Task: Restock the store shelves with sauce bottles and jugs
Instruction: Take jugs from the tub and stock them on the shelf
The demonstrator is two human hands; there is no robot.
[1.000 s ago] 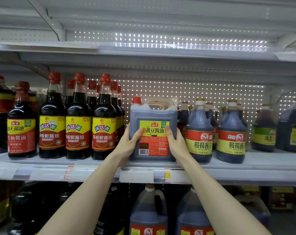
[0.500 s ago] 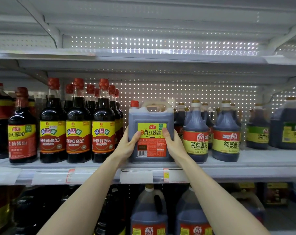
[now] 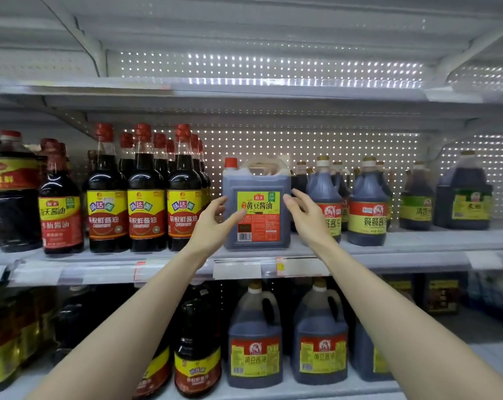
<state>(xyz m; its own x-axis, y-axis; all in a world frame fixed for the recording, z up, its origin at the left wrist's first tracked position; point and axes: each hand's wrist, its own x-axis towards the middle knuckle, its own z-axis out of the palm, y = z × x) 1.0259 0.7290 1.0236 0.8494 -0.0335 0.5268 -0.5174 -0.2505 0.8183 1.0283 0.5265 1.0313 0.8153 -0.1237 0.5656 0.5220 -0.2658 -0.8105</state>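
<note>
- Left grip [image 3: 215, 223] is hovering released, fingers loose, at the left edge of the soy sauce jug [image 3: 257, 180]; the thumb is overlapping the label, contact unclear.
- Right grip [image 3: 305, 217] is hanging released, fingers spread, just beside the jug's right side.
- Soy sauce jug is standing upright on the middle shelf [image 3: 417, 246], label facing out.
- Red-capped bottles [image 3: 146, 203] are standing just left of it, handled jugs [image 3: 367, 203] just right.
- Lower jugs [image 3: 254, 336] are sitting on the shelf below.

Smooth plastic jug [image 3: 256, 180] with glossy label [image 3: 259, 223], shiny dark bottles [image 3: 146, 180], matt painted metal shelf [image 3: 417, 244].
</note>
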